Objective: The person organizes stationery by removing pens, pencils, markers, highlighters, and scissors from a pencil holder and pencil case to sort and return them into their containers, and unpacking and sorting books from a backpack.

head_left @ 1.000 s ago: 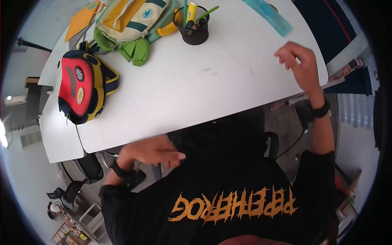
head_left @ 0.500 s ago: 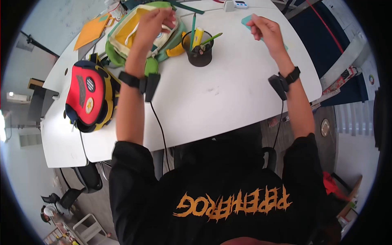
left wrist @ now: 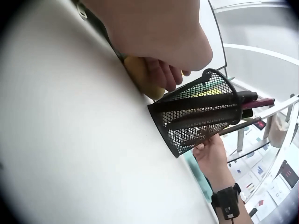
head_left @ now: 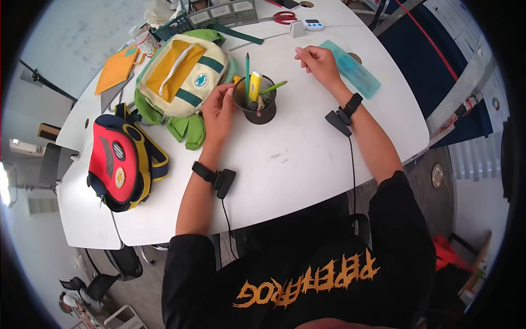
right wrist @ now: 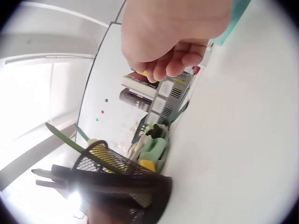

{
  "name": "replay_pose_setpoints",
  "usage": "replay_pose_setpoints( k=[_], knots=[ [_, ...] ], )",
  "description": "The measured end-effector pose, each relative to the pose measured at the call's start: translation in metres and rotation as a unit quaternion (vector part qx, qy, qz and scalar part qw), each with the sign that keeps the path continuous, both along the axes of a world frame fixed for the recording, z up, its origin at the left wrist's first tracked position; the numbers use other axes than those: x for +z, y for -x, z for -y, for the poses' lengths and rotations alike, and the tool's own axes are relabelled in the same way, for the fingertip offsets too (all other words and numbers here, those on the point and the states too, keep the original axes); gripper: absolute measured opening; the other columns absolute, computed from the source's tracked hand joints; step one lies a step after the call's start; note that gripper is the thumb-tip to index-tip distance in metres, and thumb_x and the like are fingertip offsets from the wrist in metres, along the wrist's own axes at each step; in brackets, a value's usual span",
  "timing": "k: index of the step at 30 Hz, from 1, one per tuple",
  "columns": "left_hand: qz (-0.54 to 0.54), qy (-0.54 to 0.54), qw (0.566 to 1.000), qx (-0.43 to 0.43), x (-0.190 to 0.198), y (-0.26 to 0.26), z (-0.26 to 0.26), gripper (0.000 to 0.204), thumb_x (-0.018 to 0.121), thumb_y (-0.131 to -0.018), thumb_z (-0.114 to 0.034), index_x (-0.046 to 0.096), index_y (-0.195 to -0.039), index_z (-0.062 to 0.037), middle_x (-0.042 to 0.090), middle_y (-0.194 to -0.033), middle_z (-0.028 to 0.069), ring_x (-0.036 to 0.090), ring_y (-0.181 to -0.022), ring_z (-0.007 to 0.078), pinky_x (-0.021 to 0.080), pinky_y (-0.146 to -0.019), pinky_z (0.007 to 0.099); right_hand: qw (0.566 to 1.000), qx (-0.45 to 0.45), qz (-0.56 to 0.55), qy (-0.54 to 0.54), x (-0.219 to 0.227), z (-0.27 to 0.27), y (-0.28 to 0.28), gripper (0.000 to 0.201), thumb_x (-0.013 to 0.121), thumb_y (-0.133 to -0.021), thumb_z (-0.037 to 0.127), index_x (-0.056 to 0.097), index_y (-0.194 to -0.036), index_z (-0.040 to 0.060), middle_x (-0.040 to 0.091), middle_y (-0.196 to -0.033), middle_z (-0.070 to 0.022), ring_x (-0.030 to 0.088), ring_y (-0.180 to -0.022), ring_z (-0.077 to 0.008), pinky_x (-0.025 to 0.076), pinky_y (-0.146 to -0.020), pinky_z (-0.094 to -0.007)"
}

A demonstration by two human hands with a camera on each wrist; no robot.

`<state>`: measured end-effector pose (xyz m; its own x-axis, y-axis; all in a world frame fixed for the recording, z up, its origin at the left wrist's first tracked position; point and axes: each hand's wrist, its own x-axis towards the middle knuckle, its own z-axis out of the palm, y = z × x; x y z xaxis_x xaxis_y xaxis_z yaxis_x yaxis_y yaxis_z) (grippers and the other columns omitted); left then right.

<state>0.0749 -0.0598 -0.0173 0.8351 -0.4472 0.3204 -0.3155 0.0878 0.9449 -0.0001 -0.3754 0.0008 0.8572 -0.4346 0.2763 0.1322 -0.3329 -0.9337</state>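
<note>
A black mesh pen cup [head_left: 262, 114] stands upright on the white table with pencils and a yellow marker in it. Close against its left side is my left hand [head_left: 218, 116], fingers bent loosely; whether it touches the cup [left wrist: 198, 112] is unclear. In the left wrist view a yellow part [left wrist: 140, 77] lies by those fingers. My right hand [head_left: 322, 67], fingers loosely curled and holding nothing visible, hovers right of the cup, beside a translucent teal case [head_left: 359, 77]. The right wrist view shows its curled fingers [right wrist: 168, 65] away from the cup [right wrist: 135, 186].
A cream, green and yellow backpack [head_left: 211, 64] lies left of the cup. Nearer the left edge sits a red and navy bag [head_left: 112, 159]. Orange envelopes [head_left: 116, 71], a grey basket [head_left: 222, 13], red scissors [head_left: 285, 18] and a small timer [head_left: 313, 24] lie farther back.
My left hand has come up from the table's front edge, over the backpack, then down to the cup. My right hand has moved left, off the teal case it overlapped. The view has shifted.
</note>
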Motion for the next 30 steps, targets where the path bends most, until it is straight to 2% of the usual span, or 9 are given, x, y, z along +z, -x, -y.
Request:
replay_pose_setpoints(
  k=[1,3,7,9,13,18,24,27,30],
  knots=[
    [0.014,0.006,1.0,0.002,-0.002,-0.001,0.002,0.023,0.06,-0.111,-0.018,0.069,-0.122,0.0013,0.071,-0.103,0.0014,0.063,-0.082,0.006,0.052,-0.072,0.0224,1.0,-0.002,-0.001,0.001,-0.005,0.005,0.001,0.036,0.072,-0.103,0.036,0.079,-0.089,0.0035,0.064,-0.069,0.0017,0.056,-0.061,-0.0048,0.044,-0.056,-0.0229],
    [0.025,0.011,1.0,0.0,-0.006,-0.004,0.004,0.022,0.06,-0.111,-0.015,0.069,-0.122,0.0016,0.071,-0.103,0.0012,0.063,-0.085,0.0059,0.052,-0.073,0.0226,0.997,-0.066,0.007,0.036,-0.014,0.012,0.007,0.036,0.074,-0.102,0.035,0.079,-0.085,0.0035,0.064,-0.066,0.0011,0.057,-0.061,-0.0052,0.043,-0.056,-0.0247],
    [0.03,0.01,0.999,-0.009,-0.008,-0.005,0.004,0.022,0.059,-0.111,-0.013,0.069,-0.122,0.0031,0.071,-0.102,0.0002,0.062,-0.087,0.0052,0.052,-0.075,0.0225,0.995,-0.091,0.035,0.028,-0.013,0.012,0.007,0.036,0.075,-0.101,0.034,0.079,-0.083,0.0028,0.065,-0.064,0.0008,0.057,-0.061,-0.0054,0.042,-0.057,-0.0252],
    [0.05,0.011,0.999,-0.01,-0.009,-0.006,0.004,0.022,0.059,-0.111,-0.013,0.068,-0.122,0.0035,0.071,-0.102,-0.0002,0.062,-0.086,0.005,0.051,-0.075,0.0221,0.996,-0.073,0.01,0.048,-0.015,0.011,0.006,0.034,0.076,-0.1,0.033,0.079,-0.084,0.0034,0.065,-0.065,0.0005,0.058,-0.061,-0.0056,0.043,-0.057,-0.025],
    [0.038,0.006,0.999,-0.009,-0.01,-0.005,0.004,0.022,0.06,-0.111,-0.013,0.069,-0.121,0.0042,0.071,-0.101,-0.0009,0.06,-0.086,0.0046,0.05,-0.075,0.0211,0.995,-0.065,0.031,0.074,-0.022,0.011,0.004,0.033,0.076,-0.1,0.032,0.079,-0.084,0.0034,0.066,-0.065,0.0002,0.059,-0.061,-0.0056,0.043,-0.058,-0.0245],
    [0.049,0.002,0.999,0.014,-0.004,-0.001,0.002,0.022,0.061,-0.111,-0.015,0.069,-0.122,0.003,0.07,-0.1,-0.0016,0.059,-0.084,0.0046,0.049,-0.075,0.0213,0.998,-0.048,0.023,0.041,-0.009,0.02,-0.009,0.033,0.076,-0.1,0.034,0.08,-0.085,0.0043,0.066,-0.066,0.0003,0.058,-0.059,-0.005,0.044,-0.055,-0.0241],
    [0.0,-0.018,1.0,0.023,0.015,0.009,-0.004,0.026,0.064,-0.11,-0.02,0.07,-0.125,-0.0004,0.072,-0.103,0.0013,0.063,-0.084,0.0078,0.051,-0.076,0.0239,0.996,0.027,0.04,0.078,0.042,0.046,-0.047,0.032,0.074,-0.1,0.034,0.081,-0.087,0.0052,0.066,-0.067,0.0009,0.057,-0.058,-0.0047,0.044,-0.053,-0.0238],
    [-0.033,-0.03,0.998,0.052,0.038,0.038,-0.03,0.027,0.064,-0.109,-0.021,0.069,-0.127,-0.0009,0.073,-0.108,0.0039,0.067,-0.086,0.0102,0.053,-0.077,0.0256,0.992,0.047,0.043,0.111,0.06,0.053,-0.065,0.033,0.073,-0.101,0.036,0.082,-0.089,0.0059,0.066,-0.069,0.0016,0.057,-0.06,-0.0043,0.045,-0.054,-0.0235],
    [-0.048,-0.046,0.994,0.084,0.053,0.059,-0.069,0.027,0.064,-0.109,-0.02,0.068,-0.129,-0.0015,0.075,-0.111,0.0061,0.069,-0.088,0.0118,0.054,-0.078,0.0263,0.99,0.051,0.049,0.124,0.058,0.06,-0.077,0.036,0.073,-0.102,0.038,0.081,-0.089,0.0056,0.066,-0.07,0.0019,0.059,-0.064,-0.0038,0.048,-0.057,-0.0232]
  ],
)
